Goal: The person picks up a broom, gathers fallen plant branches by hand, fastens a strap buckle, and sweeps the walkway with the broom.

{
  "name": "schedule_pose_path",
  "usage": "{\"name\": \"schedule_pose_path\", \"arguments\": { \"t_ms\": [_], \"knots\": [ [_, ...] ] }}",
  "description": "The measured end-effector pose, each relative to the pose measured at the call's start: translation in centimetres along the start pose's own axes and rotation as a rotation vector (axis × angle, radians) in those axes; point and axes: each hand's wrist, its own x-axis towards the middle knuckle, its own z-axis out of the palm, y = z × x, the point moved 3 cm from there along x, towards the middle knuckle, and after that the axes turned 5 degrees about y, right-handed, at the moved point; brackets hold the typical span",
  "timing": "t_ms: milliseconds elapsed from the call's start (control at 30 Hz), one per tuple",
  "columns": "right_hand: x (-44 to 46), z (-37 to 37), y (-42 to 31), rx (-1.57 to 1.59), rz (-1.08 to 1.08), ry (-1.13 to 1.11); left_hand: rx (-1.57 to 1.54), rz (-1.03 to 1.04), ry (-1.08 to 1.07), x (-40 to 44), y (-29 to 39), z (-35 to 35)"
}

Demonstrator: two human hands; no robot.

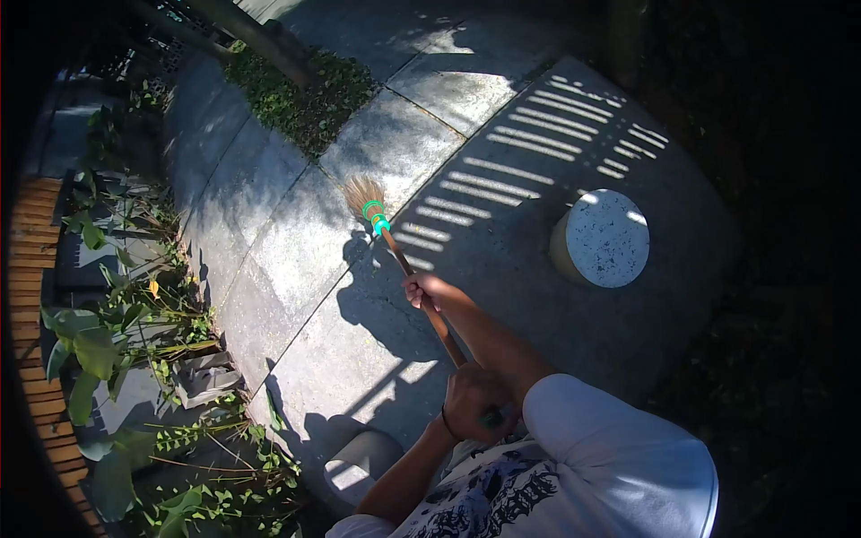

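Note:
A broom point(400, 255) with a brown wooden handle, teal-green bindings and straw-like bristles slants out ahead of me over the concrete paving. Fingers of my right hand point(421, 290) are wrapped round the handle partway down. Closer to my body, my left hand point(480, 403) is closed round the upper end, where a dark green tip shows. The bristles point(363, 192) are at the sunlit pavement near a joint; whether they touch it I cannot tell.
A round speckled-top stool or pedestal point(608, 238) stands to the right, and another cylinder point(363, 466) near my left side. Leafy plants point(99, 341) line the left. Ahead, a tree trunk point(260, 40) rises from a green planting patch point(314, 108).

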Motion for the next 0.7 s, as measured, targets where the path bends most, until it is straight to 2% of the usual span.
{"name": "schedule_pose_path", "arguments": {
  "t_ms": [33, 100, 200, 233, 267, 300, 333, 367, 467, 533, 600, 633, 700],
  "knots": [
    [0.3, 3.7, 0.0, -0.008, -0.001, -0.015, 0.088, 0.043, -0.024, 0.2, 0.3, -2.6],
    [-2.4, 10.3, 1.6, -0.156, -0.206, -0.078, 0.07, 0.073, 0.071, -0.3, 3.3, -8.3],
    [-4.0, 12.0, 7.4, 0.015, -0.016, -0.016, -0.055, 0.048, 0.136, -0.7, 7.4, -14.3],
    [-3.7, 10.4, 10.0, 0.024, 0.042, -0.025, -0.187, -0.054, 0.297, -1.2, 7.7, -15.4],
    [-4.8, 9.3, 12.3, -0.008, 0.096, 0.109, -0.321, -0.15, 0.461, -1.6, 7.6, -16.2],
    [-5.6, 7.7, 14.2, 0.044, 0.223, 0.234, -0.317, -0.159, 0.486, -1.4, 7.3, -16.6],
    [-4.9, 4.6, 15.9, 0.009, 0.33, 0.259, -0.39, -0.39, 0.58, -0.9, 5.8, -16.8],
    [-3.4, 1.6, 17.4, 0.01, 0.414, 0.437, -0.463, -0.614, 0.671, -0.6, 4.1, -16.7],
    [0.9, -5.4, 15.0, -0.007, 0.415, 0.38, -0.451, -0.549, 0.601, -0.2, -0.9, -15.2],
    [1.6, -1.6, 6.4, -0.109, 0.097, 0.382, -0.279, -0.239, 0.308, 0.9, -2.8, -13.8],
    [5.9, -1.0, 0.3, -0.174, 0.089, 0.213, -0.209, -0.218, 0.301, 2.6, -4.9, -11.4],
    [6.6, 1.0, -2.4, -0.234, 0.06, 0.214, -0.132, -0.151, 0.293, 4.1, -5.6, -11.0],
    [6.7, 5.5, -6.6, -0.293, 0.039, 0.211, -0.126, -0.147, 0.329, 7.1, -6.6, -13.1]
  ]
}}
